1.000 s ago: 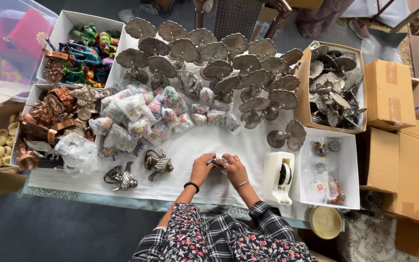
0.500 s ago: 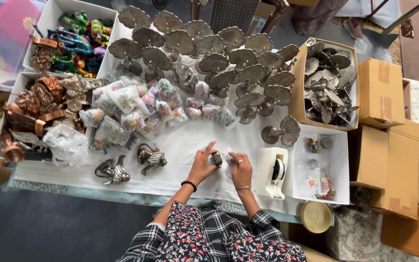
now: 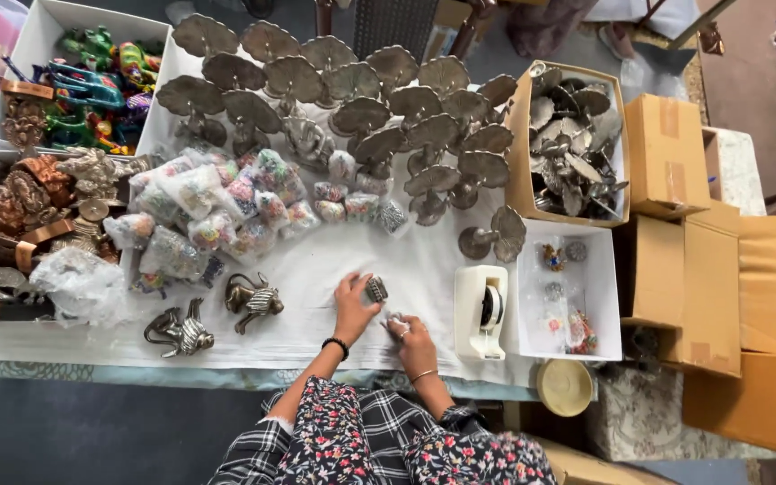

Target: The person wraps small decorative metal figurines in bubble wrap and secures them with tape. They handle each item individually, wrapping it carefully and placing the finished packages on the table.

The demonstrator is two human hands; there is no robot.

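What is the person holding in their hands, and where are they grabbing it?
The left hand grips a small dark metal piece by its near edge. The right hand closes over something small and pale; where it grips cannot be told.

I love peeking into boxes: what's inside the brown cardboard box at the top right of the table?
The cardboard box is heaped with grey metal leaf-shaped pieces, piled loosely up to its rim. The upper pieces cover whatever lies deeper, so the bottom of the box cannot be seen.

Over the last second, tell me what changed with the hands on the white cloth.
The hands came apart: the left hand now holds the small dark metal piece alone, and the right hand dropped nearer the table edge, pinching something small and pale. The tape dispenser and bird figurines stayed put.
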